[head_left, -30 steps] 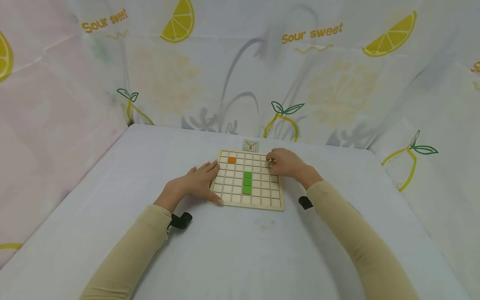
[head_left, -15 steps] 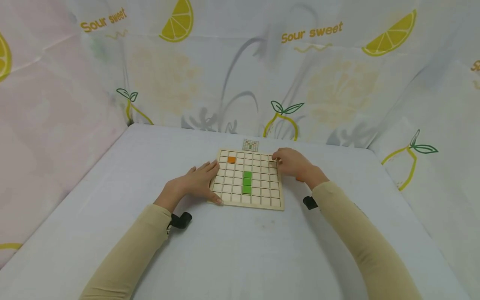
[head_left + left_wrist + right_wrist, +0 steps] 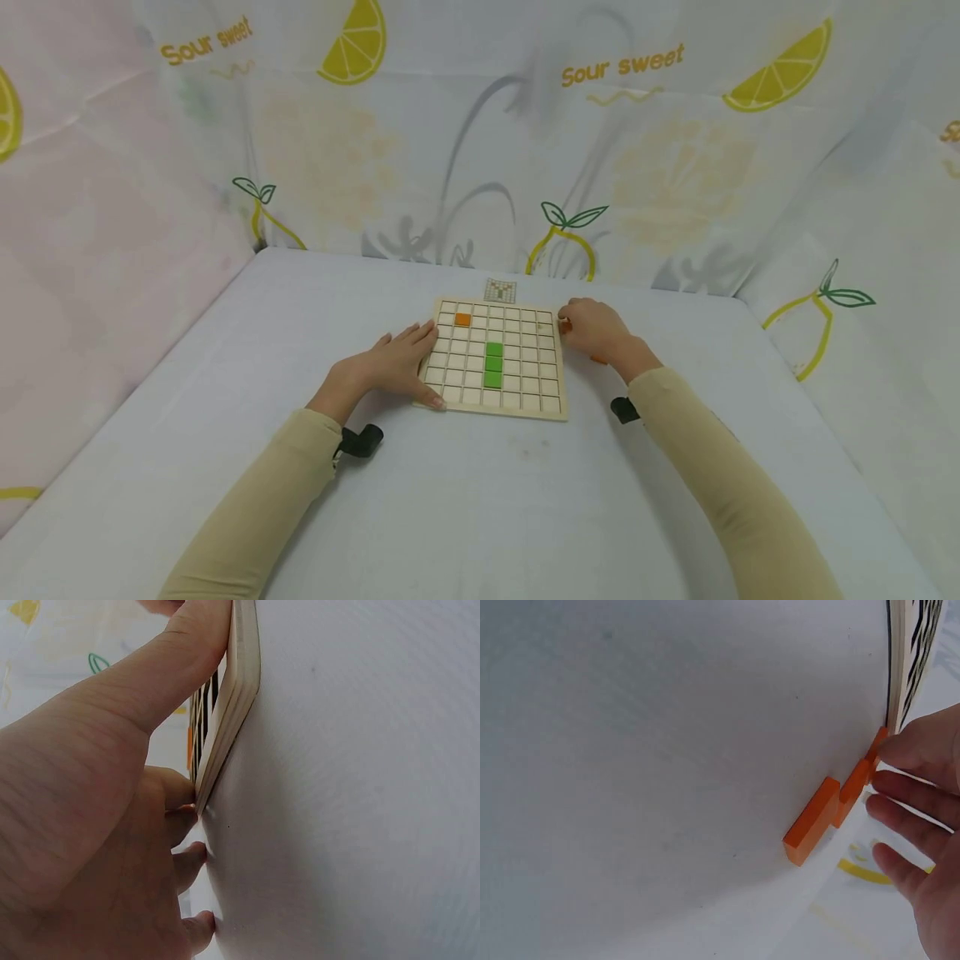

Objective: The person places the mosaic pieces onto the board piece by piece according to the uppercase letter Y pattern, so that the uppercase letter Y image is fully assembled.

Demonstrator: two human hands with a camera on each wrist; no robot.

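Note:
A square wooden grid board [image 3: 491,408] lies on the white tabletop. On it sit three green tiles [image 3: 493,364] in a column and one orange tile [image 3: 462,320] near the upper left. My left hand [image 3: 397,364] rests flat against the board's left side, fingers spread, thumb [image 3: 187,656] on the front corner. Beside the board's right edge, my right hand [image 3: 596,327] has its thumb and index fingertip about another orange tile [image 3: 566,326], partly hidden. In the right wrist view, two further orange tiles [image 3: 813,820] lie on the table in a row leading to that one.
A small printed pattern card [image 3: 500,291] lies behind the board's far edge. Lemon-printed cloth [image 3: 420,167] hangs along the back and sides of the table. A black device [image 3: 362,441] sits at the left wrist, and another [image 3: 624,409] at the right.
My right hand has moved from over the board's upper right cells to just past its right edge, where orange now shows at the fingertips. The left hand stays in place.

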